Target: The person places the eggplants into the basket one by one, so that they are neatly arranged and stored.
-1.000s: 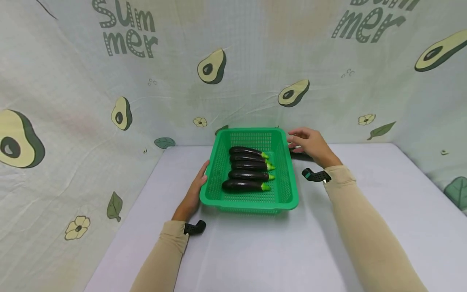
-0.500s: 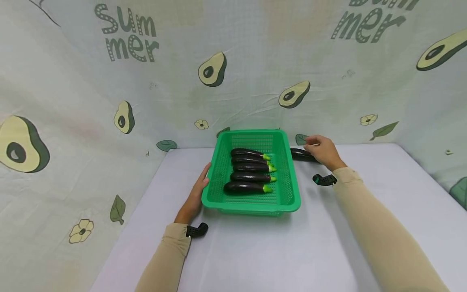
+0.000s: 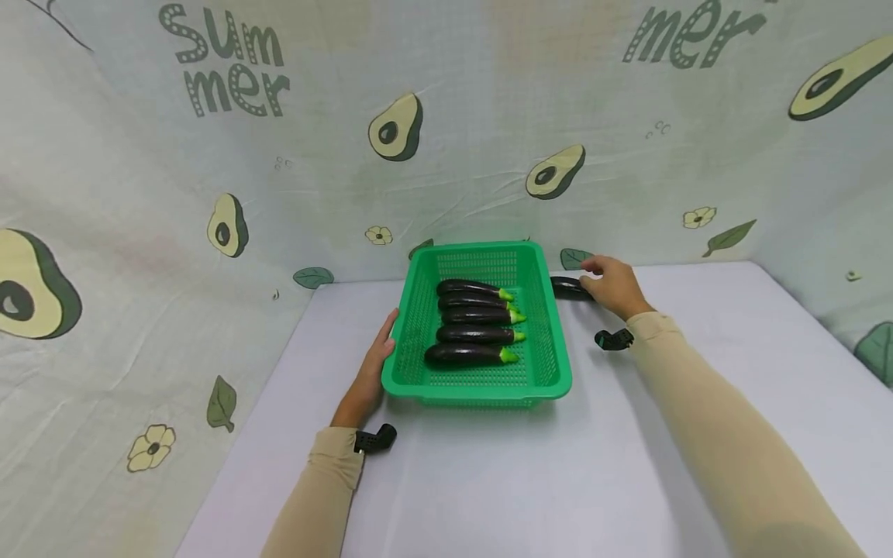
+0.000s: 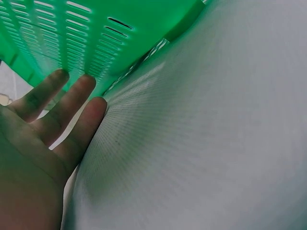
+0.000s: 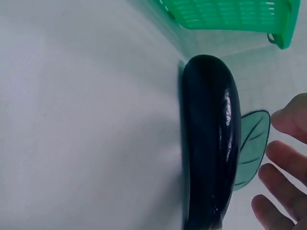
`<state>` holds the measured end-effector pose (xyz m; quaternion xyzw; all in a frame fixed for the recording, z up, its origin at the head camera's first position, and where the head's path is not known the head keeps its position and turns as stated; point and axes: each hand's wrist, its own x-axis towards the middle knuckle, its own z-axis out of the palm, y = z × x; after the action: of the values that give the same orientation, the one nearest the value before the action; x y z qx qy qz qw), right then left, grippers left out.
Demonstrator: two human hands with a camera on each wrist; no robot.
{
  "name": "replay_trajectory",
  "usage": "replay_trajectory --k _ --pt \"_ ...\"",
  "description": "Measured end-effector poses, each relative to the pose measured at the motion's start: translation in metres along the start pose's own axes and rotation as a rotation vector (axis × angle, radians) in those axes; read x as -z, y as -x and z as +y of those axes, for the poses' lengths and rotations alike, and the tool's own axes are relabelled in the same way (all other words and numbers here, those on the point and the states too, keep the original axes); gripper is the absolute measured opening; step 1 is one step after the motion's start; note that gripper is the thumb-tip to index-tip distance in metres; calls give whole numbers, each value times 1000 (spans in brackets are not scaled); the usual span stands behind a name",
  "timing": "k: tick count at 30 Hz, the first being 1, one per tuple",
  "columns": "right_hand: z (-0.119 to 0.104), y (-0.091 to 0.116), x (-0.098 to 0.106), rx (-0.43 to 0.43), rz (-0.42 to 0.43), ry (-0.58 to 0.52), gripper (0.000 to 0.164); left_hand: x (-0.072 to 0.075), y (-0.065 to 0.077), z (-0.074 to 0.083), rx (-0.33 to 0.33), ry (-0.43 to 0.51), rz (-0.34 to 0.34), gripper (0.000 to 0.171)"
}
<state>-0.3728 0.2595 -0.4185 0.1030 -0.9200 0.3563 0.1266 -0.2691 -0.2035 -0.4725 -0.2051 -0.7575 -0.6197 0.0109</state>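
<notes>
A green perforated plastic basket point(image 3: 477, 392) stands on the table, with several dark eggplants point(image 3: 469, 354) lying side by side in it, green stems to the right. My left hand point(image 3: 367, 377) rests along the basket's left side; in the left wrist view its straight fingers point(image 4: 79, 96) meet the slotted wall. One more eggplant point(image 3: 567, 288) lies on the table just right of the basket. My right hand point(image 3: 615, 288) hovers over that eggplant's right part, hiding its end. In the right wrist view its loosely bent fingers point(image 5: 283, 187) are apart from the glossy eggplant point(image 5: 211, 139).
A white cloth covers the table point(image 3: 502, 480). Behind it and to the left hangs a pale curtain point(image 3: 474, 116) printed with avocados, leaves and flowers. Black straps with small devices point(image 3: 375, 439) sit on both wrists.
My right hand has moved right, away from the basket's right rim, baring more of the loose eggplant. The left hand stays at the basket's side; the head view has shifted slightly.
</notes>
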Motion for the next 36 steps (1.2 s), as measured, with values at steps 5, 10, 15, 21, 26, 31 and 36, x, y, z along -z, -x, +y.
replay_trajectory --k 5,10,15,21,26,31,36 --pt "6 4 -6 21 -18 51 39 1 2 -3 -8 21 -4 55" --pt "8 4 -11 19 -68 50 45 2 2 -4 -13 44 -14 55" --pt "9 0 -13 26 -76 85 48 2 -1 -4 -20 45 -6 55" --pt "14 -2 -16 37 -78 152 52 1 0 0 -8 25 25 57" --pt "23 4 -17 28 -88 170 52 -1 -1 1 -11 19 25 57" --pt "27 4 -19 12 -84 173 50 0 -3 0 -15 16 15 57" --pt "29 2 -23 -13 -93 166 51 3 -3 0 -6 1 24 57"
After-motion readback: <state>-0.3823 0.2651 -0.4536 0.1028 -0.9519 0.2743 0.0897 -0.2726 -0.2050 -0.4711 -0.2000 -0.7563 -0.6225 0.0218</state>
